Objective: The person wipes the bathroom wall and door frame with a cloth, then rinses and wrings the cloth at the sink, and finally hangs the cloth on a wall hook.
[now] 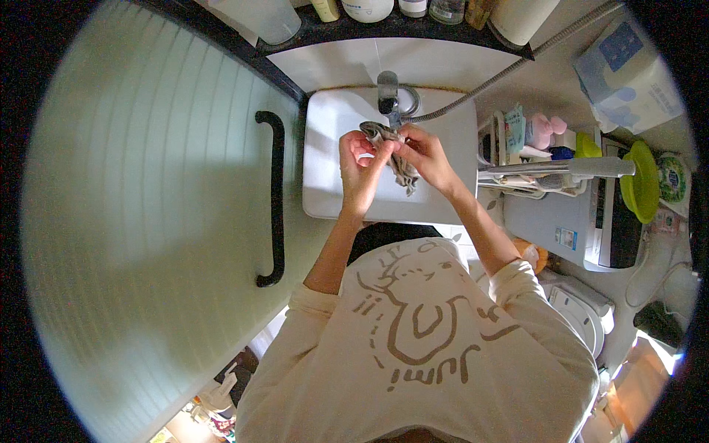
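A crumpled grey-brown cloth (pixel 403 170) is pinched between both of my hands over a white washbasin (pixel 324 194). My left hand (pixel 361 160) grips its upper part from the left, fingers curled. From the right, my right hand (pixel 425 152) holds the cloth with thumb and fingers close to my left thumb. Just beyond the hands stands a chrome faucet (pixel 388 91), and what looks like water shows under its spout, by the cloth. The cloth's lower end hangs loose above the basin. Part of the cloth is hidden by the fingers.
At the left is a ribbed glass door with a black handle (pixel 277 199). Bottles line a dark shelf (pixel 354 36) beyond the basin. A flexible hose (pixel 471 97) runs to the faucet's right. Further right are a rack of toiletries, a green basin (pixel 641 183) and a white appliance (pixel 545 227).
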`<state>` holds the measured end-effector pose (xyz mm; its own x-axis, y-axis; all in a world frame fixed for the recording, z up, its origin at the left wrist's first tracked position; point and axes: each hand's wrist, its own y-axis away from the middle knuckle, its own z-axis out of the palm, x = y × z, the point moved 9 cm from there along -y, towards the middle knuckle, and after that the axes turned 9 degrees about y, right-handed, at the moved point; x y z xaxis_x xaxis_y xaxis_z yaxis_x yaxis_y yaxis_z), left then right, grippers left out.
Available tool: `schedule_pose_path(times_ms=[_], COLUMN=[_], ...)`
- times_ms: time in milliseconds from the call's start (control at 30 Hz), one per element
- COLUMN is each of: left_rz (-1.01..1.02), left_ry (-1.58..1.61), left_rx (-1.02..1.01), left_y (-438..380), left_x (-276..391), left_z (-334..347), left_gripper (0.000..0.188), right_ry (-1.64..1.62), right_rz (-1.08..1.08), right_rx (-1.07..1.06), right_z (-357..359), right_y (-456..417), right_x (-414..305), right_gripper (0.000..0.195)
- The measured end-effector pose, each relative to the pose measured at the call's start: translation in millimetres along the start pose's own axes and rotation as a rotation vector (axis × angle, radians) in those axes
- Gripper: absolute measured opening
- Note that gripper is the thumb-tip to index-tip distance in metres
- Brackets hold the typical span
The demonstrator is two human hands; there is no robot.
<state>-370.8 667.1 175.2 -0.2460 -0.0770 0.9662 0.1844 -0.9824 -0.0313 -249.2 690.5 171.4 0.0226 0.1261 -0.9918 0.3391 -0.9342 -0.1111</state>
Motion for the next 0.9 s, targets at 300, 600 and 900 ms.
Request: schedule_pose_path(times_ms=[300,600,900], left_rz=[-0.100,-0.195,-0.302], left_ry=[0.203,0.125,0.106], left_rx=[-0.145,-0.275,-0.520], left_y=[-12.4,-2.3,13.1], left_x=[-3.1,7.7,14.6], left_z=[-3.8,24.3,35.2], left_gripper=[0.026,0.033,0.064], right_ry=[0.055,0.386,0.429], right_rz=[0.078,-0.076,-0.189], right_rx=[-0.081,0.416,0.242], right_z=[-31.6,-55.6,-46.5], right_y=[9.7,14.2,7.3], right_x=[2.2,-19.7,-53.4], right_gripper=[0.020,0.021,0.018])
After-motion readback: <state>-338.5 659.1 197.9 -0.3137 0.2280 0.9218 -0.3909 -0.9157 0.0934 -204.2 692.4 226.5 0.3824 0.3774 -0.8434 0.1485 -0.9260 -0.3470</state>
